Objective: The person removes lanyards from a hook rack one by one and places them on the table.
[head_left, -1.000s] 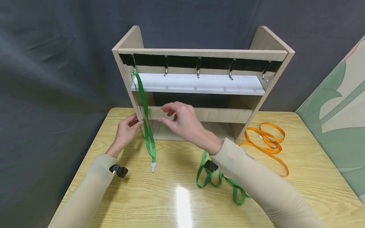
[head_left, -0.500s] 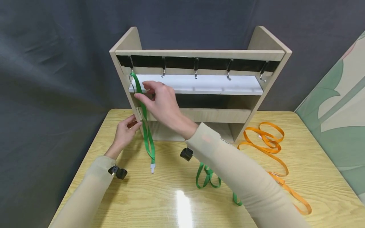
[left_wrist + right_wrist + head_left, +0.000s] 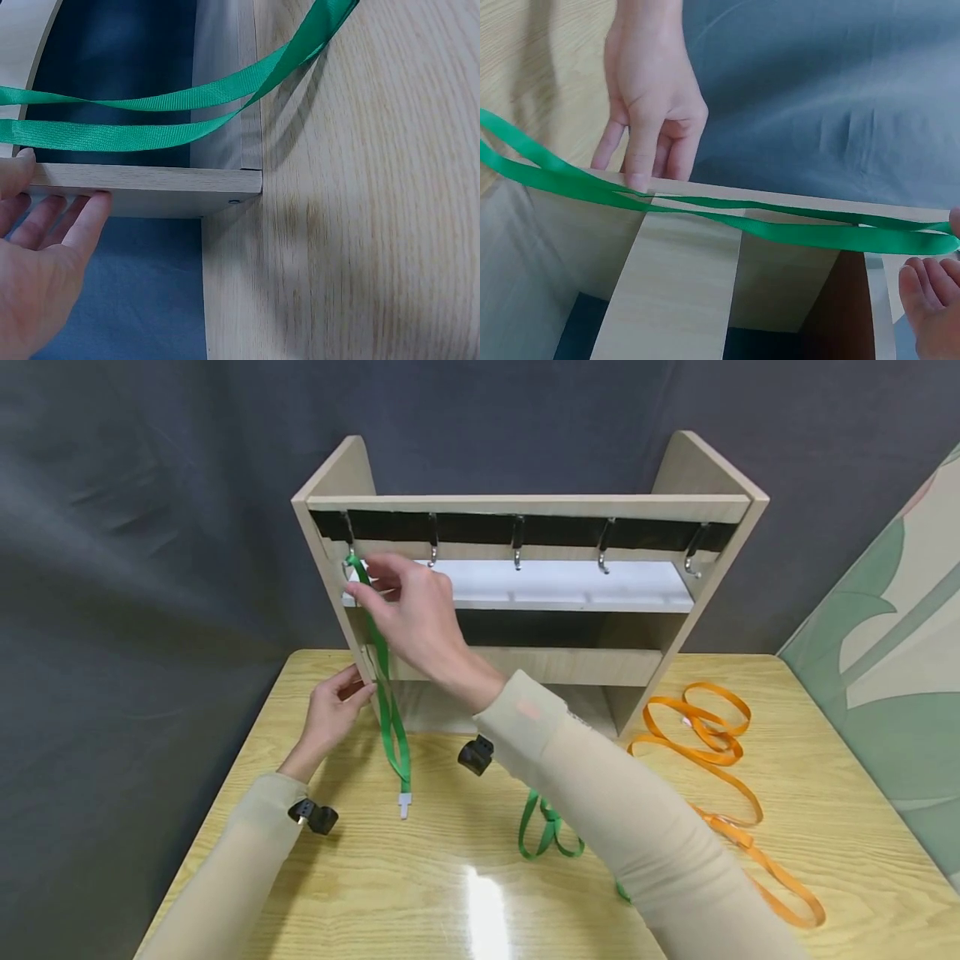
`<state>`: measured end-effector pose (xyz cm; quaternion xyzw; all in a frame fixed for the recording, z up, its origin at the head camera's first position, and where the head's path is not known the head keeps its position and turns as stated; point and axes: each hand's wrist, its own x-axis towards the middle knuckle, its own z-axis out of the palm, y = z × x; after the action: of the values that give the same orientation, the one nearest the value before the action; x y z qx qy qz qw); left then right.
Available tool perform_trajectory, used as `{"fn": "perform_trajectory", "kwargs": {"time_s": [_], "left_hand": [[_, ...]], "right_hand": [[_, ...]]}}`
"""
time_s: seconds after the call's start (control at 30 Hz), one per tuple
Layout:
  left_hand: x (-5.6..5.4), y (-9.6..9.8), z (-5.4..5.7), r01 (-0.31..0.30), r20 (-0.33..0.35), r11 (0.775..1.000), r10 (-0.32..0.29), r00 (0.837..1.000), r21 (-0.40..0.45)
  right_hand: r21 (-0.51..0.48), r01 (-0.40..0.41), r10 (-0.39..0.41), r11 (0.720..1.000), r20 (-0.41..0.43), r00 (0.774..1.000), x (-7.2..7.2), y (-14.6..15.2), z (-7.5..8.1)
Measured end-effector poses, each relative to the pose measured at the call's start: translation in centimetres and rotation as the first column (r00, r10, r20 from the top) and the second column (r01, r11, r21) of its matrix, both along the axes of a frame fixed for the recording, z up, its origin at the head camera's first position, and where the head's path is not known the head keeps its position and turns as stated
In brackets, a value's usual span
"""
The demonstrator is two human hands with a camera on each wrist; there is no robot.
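A green lanyard [image 3: 381, 647] hangs from the leftmost hook [image 3: 350, 533] of a wooden rack [image 3: 525, 507], its white clip [image 3: 405, 804] lowest. My right hand [image 3: 416, 614] is at the strap's upper part, thumb and bent fingers either side of it. In the right wrist view a gap shows between the thumb and fingers [image 3: 930, 289], with the strap [image 3: 817, 234] passing there. My left hand [image 3: 328, 714] holds the rack's left side panel [image 3: 150, 178] low down, thumb at the front edge and fingers on the outer face.
A second green lanyard [image 3: 551, 831] lies on the table [image 3: 360, 893], partly hidden under my right forearm. Orange lanyards [image 3: 701, 760] lie at the right. Several more hooks [image 3: 517, 547] line the rack's black strip. A dark curtain [image 3: 510, 410] stands behind.
My right hand has moved left and up from in front of the rack to the hanging lanyard's upper strap. The left hand has stayed on the side panel.
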<state>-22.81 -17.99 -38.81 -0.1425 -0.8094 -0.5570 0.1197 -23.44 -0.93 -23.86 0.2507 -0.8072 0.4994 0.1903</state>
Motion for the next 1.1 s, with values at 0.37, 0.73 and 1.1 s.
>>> {"fn": "perform_trajectory", "kwargs": {"time_s": [0.37, 0.73, 1.1], "left_hand": [[0.3, 0.2, 0.1, -0.005, 0.021, 1.000, 0.005, 1.000, 0.004], [-0.7, -0.4, -1.4, -0.016, -0.007, 1.000, 0.015, 1.000, -0.020], [-1.9, -0.9, -2.8, -0.038, 0.014, 0.999, 0.038, 0.999, 0.003]], "right_hand": [[-0.006, -0.004, 0.004, 1.000, 0.017, 1.000, -0.2, -0.7, 0.0], [-0.066, 0.024, -0.023, 0.998, 0.005, 1.000, 0.4, -0.5, 0.4], [-0.139, 0.005, -0.012, 0.990, -0.053, 0.999, 1.5, -0.4, 1.4]]}}
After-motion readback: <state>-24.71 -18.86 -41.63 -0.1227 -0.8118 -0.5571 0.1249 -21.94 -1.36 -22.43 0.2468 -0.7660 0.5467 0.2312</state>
